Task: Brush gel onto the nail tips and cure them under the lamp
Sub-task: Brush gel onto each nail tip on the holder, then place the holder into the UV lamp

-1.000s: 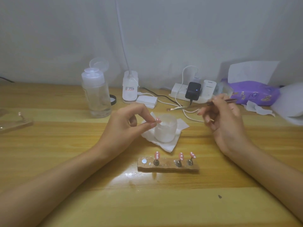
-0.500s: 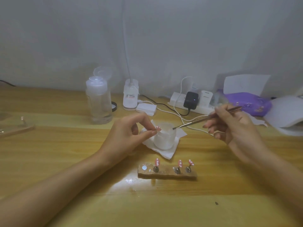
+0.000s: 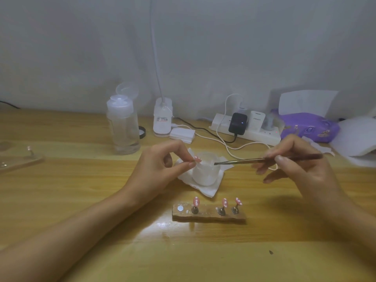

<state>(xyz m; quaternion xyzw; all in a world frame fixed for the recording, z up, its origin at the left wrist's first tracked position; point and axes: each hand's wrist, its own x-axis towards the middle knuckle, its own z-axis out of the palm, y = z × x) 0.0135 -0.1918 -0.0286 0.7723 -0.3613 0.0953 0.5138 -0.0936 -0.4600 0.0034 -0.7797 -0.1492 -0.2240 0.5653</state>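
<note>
Left hand (image 3: 160, 165) pinches a pink nail tip (image 3: 197, 159) between thumb and forefinger, over the rim of a white jar (image 3: 205, 171) standing on a tissue (image 3: 205, 190). Right hand (image 3: 301, 169) holds a brush (image 3: 264, 159) nearly level, bristles above the jar, pointing toward the tip. In front, a block (image 3: 209, 214) bears three pink tips on stands (image 3: 224, 202).

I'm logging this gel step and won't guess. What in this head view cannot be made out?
Gel on the brush bristles: head view, too small and blurred.
Fill level of the white jar: head view, cloudy wall, mouth seen side-on.
Base of the nail tip: head view, hidden in the left hand's grip.
White object at the right edge: cut off by the frame; lamp or not, unclear.
</note>
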